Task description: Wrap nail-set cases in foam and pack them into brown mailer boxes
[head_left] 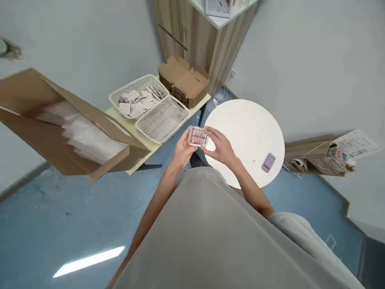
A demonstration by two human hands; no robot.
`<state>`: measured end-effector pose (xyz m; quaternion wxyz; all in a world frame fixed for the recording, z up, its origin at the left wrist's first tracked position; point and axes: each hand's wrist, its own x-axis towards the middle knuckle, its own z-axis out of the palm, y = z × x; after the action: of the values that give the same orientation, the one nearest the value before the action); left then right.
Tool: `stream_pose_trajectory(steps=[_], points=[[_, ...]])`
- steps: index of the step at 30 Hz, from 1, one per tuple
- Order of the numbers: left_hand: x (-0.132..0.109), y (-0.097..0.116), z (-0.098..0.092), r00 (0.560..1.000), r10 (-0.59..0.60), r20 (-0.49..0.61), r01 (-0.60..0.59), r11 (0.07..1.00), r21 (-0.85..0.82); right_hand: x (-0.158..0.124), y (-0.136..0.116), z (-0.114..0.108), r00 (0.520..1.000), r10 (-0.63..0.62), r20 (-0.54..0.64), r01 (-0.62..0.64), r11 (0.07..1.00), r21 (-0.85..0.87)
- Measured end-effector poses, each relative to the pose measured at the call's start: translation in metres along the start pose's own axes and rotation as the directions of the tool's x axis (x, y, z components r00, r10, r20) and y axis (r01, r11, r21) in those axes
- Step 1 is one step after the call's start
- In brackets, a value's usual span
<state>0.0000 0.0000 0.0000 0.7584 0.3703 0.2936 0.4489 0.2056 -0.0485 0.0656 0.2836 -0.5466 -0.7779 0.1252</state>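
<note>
Between my two hands is a small clear plastic case (197,137) with rows of pink press-on nails inside. My left hand (183,149) grips its left edge, thumb below and fingers above. On the right edge, my right hand (220,147) closes its fingertips and thumb on the case. The case is held in front of my body, near the left rim of a round white table (246,120). Whether its lid is fully closed, I cannot make out.
A pale yellow table (132,127) at left bears a basket of small packets (138,96), a basket of clear cases (162,119), stacked flat cardboard (188,82) and an opened carton (117,154). A blurred purple item (268,162) lies on the white table. A wooden cabinet (204,40) stands behind.
</note>
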Motion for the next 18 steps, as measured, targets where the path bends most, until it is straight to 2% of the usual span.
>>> stream_pose_trajectory(steps=[5, 8, 12, 15, 18], points=[[0.018, -0.001, -0.002, 0.999, -0.027, 0.034, 0.026, 0.999, 0.032, -0.001, 0.013, 0.008, 0.994, 0.094, -0.050, -0.094, 0.995, -0.009], [0.021, 0.000, -0.008, 0.998, -0.062, -0.009, 0.062, 0.997, 0.041, -0.005, 0.030, 0.018, 0.981, 0.183, -0.070, -0.185, 0.982, -0.027], [0.020, 0.009, -0.024, 0.988, -0.112, -0.105, 0.120, 0.990, 0.079, -0.009, 0.066, 0.040, 0.949, 0.300, -0.092, -0.306, 0.951, -0.052], [0.024, 0.018, -0.039, 0.974, -0.138, -0.180, 0.157, 0.982, 0.100, -0.011, 0.100, 0.063, 0.907, 0.416, -0.071, -0.420, 0.905, -0.064], [0.032, 0.023, -0.050, 0.961, -0.156, -0.226, 0.185, 0.976, 0.114, -0.016, 0.133, 0.088, 0.817, 0.576, -0.026, -0.576, 0.814, -0.076]])
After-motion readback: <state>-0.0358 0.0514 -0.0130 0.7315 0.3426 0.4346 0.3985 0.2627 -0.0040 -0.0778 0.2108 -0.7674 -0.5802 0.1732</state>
